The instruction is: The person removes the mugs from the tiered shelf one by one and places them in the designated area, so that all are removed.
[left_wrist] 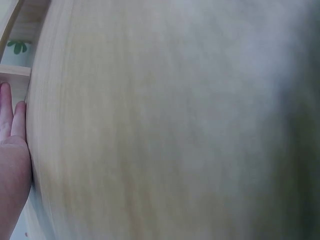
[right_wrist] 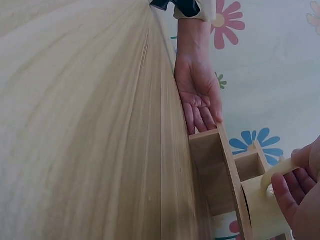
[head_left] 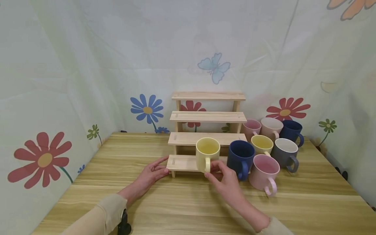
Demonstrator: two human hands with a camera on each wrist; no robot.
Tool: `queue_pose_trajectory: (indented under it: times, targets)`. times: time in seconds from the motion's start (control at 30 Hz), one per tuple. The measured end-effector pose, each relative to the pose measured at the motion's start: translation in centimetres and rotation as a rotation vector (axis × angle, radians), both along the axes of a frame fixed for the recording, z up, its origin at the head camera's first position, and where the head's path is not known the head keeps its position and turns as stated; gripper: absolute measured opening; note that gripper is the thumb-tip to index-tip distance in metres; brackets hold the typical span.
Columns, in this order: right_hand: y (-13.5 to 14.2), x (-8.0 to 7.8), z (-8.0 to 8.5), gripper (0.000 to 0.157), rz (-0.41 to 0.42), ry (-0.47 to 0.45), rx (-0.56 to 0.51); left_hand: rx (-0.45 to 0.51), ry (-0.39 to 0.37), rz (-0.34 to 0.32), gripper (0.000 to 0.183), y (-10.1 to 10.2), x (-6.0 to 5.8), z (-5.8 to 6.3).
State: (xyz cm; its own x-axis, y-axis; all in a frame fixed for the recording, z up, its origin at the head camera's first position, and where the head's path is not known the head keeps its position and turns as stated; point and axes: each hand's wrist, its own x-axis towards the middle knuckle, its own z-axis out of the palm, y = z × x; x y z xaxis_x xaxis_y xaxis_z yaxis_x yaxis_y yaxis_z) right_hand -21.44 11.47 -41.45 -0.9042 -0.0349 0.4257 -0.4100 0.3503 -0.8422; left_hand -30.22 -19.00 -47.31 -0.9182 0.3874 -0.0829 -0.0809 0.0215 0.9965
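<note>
My right hand (head_left: 227,184) pinches the handle of a pale yellow mug (head_left: 202,158). Upright, the mug is at the lowest step (head_left: 183,163) of a wooden four-step stand (head_left: 208,117); in the right wrist view its base is close against the board, and I cannot tell whether it bears on it. My left hand (head_left: 147,179) touches the left end of that step with fairly straight fingers, palm turned inward. Just right of the yellow mug is a navy mug (head_left: 236,161), overlapping the step's right end in the head view.
Beside the stand on the right, several mugs crowd together: a pink mug (head_left: 259,174), a grey mug (head_left: 282,155), another yellow mug (head_left: 259,143), a second navy mug (head_left: 288,130) and paler pink ones. A flowered curtain (head_left: 152,49) hangs behind the wooden table (head_left: 176,209).
</note>
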Motion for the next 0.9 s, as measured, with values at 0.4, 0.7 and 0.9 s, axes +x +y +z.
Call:
queue_pose_trajectory:
  times: [0.4,0.7,0.9]
  targets:
    - [-0.3,0.7,0.6,0.019,0.037,-0.034,-0.096,0.015,0.02,-0.023,0.069,0.0,0.0,-0.2]
    - [0.2,0.9,1.6,0.019,0.114,-0.052,-0.12,0.01,0.027,-0.021,0.069,-0.1,-0.1,-0.2]
    - [0.9,1.1,2.6,0.018,0.142,0.024,-0.093,0.007,0.034,-0.026,0.069,-0.1,0.0,-0.1]
